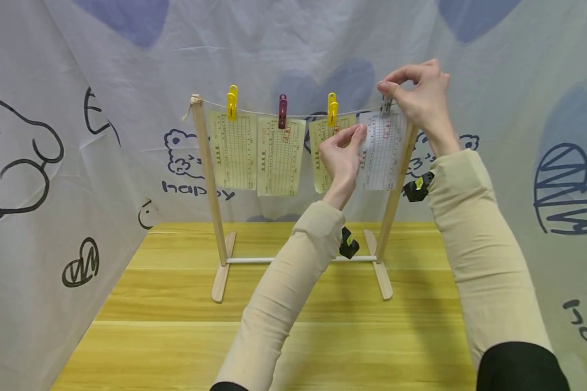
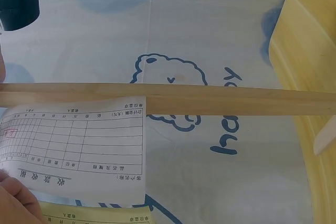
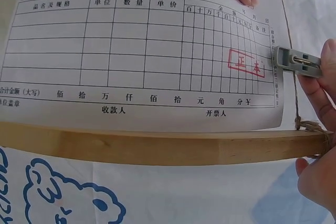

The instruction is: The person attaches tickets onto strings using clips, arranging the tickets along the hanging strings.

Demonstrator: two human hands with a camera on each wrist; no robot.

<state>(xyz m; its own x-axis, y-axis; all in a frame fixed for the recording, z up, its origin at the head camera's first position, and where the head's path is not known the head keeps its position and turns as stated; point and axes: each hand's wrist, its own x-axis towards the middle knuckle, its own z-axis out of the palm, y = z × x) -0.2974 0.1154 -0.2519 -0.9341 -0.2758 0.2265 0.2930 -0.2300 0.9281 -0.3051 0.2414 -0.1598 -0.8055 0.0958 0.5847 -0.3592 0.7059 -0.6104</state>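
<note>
A white receipt slip [image 1: 382, 160] with a red stamp hangs at the right end of the string, beside the right post. My left hand [image 1: 341, 160] pinches its upper left corner between thumb and fingertips. With thumb and fingers, my right hand [image 1: 423, 100] grips the handles of a grey clothespin [image 3: 302, 62] at the slip's top edge. In the right wrist view the clothespin's jaws overlap the paper's edge and the string [image 3: 291, 35]. The slip hangs almost straight, printed side toward me.
Three yellow slips [image 1: 235, 155] hang farther left on the string under a yellow clothespin [image 1: 232, 103], a dark red clothespin [image 1: 282, 111] and another yellow clothespin [image 1: 332, 110]. The wooden rack [image 1: 210, 184] stands on a wood-grain table [image 1: 176, 336], with a printed cloth [image 1: 127, 136] behind.
</note>
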